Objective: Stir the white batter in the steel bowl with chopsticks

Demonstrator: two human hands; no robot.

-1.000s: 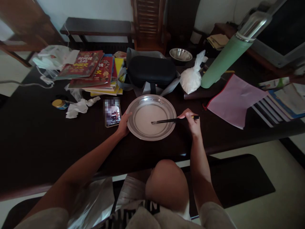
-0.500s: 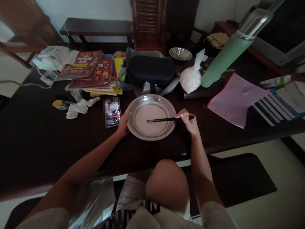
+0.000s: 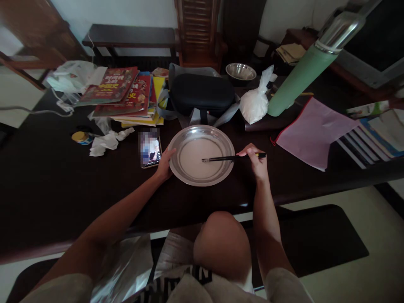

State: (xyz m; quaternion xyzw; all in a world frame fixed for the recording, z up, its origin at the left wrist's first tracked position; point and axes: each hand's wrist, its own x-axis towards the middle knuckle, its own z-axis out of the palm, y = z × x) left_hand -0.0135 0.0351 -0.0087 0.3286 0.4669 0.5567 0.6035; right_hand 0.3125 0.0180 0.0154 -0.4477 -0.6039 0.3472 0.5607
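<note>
A round steel basin [image 3: 202, 182] stands on the dark table in front of me, with a whitish mixture [image 3: 198, 151] covering its bottom. My left hand [image 3: 164, 164] grips the basin's left rim, thumb over the edge and the other fingers hidden beneath. In my right hand [image 3: 256, 160] is a pair of black chopsticks [image 3: 222, 158], held near their gold-marked ends. Their tips, coated with some of the mixture, reach over the right rim to the middle of the basin. Just left of my left hand lies a phone [image 3: 150, 149] with its screen lit.
Behind the basin are a black case [image 3: 202, 93], a tied bag of white powder [image 3: 254, 106] and a tall green thermos [image 3: 303, 80]. Stacked books [image 3: 121, 90], crumpled tissue [image 3: 105, 143] and a small jar [image 3: 81, 138] lie left. A pink mesh pouch [image 3: 315, 130] lies right.
My right hand has shifted a little to the right, drawing the chopstick tips rightward across the mixture. My left hand keeps its grip on the basin rim. The phone's picture has changed.
</note>
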